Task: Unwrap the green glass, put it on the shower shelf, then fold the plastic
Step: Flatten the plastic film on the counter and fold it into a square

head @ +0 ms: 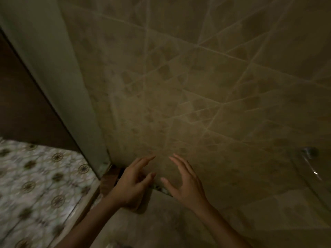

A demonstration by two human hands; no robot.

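Glass unseen; blurred empty hands (132,183)

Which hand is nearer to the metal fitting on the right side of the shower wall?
Right. The right hand is spread open in front of the tiled wall, well left of and below the metal fitting. The left hand is farther left again, beside the corner.

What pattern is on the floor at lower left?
Pale floor with repeating dark round medallion motifs, blurred; head view.
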